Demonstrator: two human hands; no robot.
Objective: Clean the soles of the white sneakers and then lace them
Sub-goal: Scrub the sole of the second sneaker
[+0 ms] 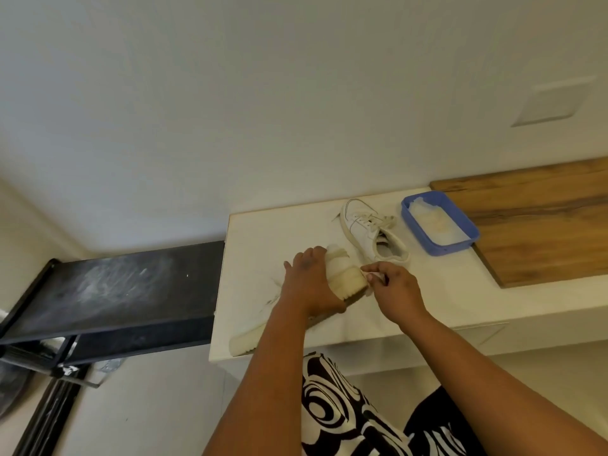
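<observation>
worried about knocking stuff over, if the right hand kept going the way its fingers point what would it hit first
The right hand points left at the sneaker that the left hand holds; its fingertips look already on it, pinching something small and white there.

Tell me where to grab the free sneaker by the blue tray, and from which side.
Grip the sneaker at its heel collar, coming from the near side. It rests on its sole, apart from the blue tray, with the open heel toward the person and the laces across the middle, so fingers should hook into the opening.
</observation>
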